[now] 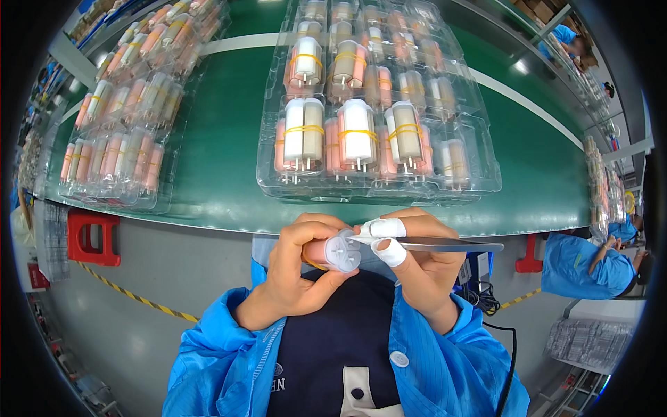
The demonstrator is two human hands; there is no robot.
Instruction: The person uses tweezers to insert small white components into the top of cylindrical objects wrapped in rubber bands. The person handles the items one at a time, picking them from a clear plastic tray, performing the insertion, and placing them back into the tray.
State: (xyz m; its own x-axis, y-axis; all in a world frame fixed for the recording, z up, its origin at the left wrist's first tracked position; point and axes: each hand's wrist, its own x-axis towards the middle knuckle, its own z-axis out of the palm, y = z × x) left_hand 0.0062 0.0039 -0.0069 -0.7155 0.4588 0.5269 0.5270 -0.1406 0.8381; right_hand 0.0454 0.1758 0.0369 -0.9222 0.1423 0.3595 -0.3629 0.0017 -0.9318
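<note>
Fig.: worker at green conveyor bench, head view. Left hand (295, 267) is closed around a small bundle of cylinders (333, 251), pink and white, w/ its pale end cap turned up toward the face; gripping it low on the body keeps the cap end free for work. Right hand (417, 264) pinches metal tweezers (445, 244) between thumb and forefinger, both wearing white finger cots (388, 251); the tips meet the cap edge of the bundle, handle end pointing out to the person's right. Cots prob. there for grip and to keep skin off the part. Both hands are held close to the chest, just off the near edge of the bench, above a blue smock (445, 361), so the bundle sits steady and near the eyes.

Outward: directly ahead on the bench (222, 139), a clear plastic tray (379, 104) holds upright bundles of the same kind, each bound w/ a yellow band, thin pins pointing down at the near row; separate pockets keep them apart. A second clear tray (128, 104) lies to the left, its cylinders laid flat in rows. Red stool (94, 236) stands below the bench, left. At right, another person in blue (580, 264) works at the same line; further trays stack along that side.
</note>
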